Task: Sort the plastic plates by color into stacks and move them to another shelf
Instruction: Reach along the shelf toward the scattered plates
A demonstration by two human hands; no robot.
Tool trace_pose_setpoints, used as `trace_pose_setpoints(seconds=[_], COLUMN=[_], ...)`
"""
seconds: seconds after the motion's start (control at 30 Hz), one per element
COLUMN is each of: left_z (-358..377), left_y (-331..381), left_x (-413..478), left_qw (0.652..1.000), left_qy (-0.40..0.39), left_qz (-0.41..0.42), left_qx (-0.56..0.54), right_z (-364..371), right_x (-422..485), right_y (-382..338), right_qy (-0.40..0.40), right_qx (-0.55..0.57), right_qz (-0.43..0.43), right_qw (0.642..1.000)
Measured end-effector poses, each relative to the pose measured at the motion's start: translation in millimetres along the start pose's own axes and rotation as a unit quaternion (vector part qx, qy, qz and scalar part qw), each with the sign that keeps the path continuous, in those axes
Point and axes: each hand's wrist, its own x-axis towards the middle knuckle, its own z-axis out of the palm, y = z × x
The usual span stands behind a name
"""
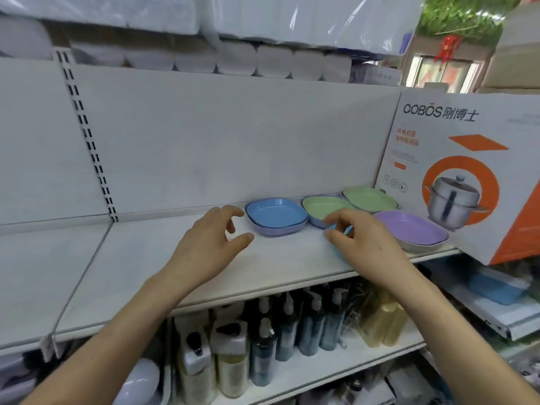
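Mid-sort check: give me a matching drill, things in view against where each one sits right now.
Things:
1 blue top plate
2 purple top plate
3 pot box
4 pump bottles

Places:
A on the lower shelf
B leftmost stack
C far right of the upper shelf
D front stack next to the box

Pairs: 1-B, 2-D, 3-C, 4-A

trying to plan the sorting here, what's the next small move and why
Probably carry the held blue plate in the right hand leftward and set it on the other blue plate, which tops a purple plate. Blue would then sit with blue; the left hand hovers open beside that stack, ready to steady it.
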Motion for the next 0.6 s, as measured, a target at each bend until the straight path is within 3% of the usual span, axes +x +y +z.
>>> trace_pose_setpoints(seconds=[0.2,0.6], left_z=[-0.4,-8.7], left_y=[-13.7,-41.8], left_x=[23.4,31.4], left_qw=[1.000,0.997], left_qy=[0.021,0.041], left_qz=[-0.012,-0.065], left_qx=[0.011,0.027], right_z=[12.9,58.6], right_x=[59.3,152.4], right_y=[3.2,12.0], right_qy=[-0.018,-0.133], right_qx=[-0.037,-0.149], right_qz=[-0.035,-0.100], right_qw=[0.999,0.975])
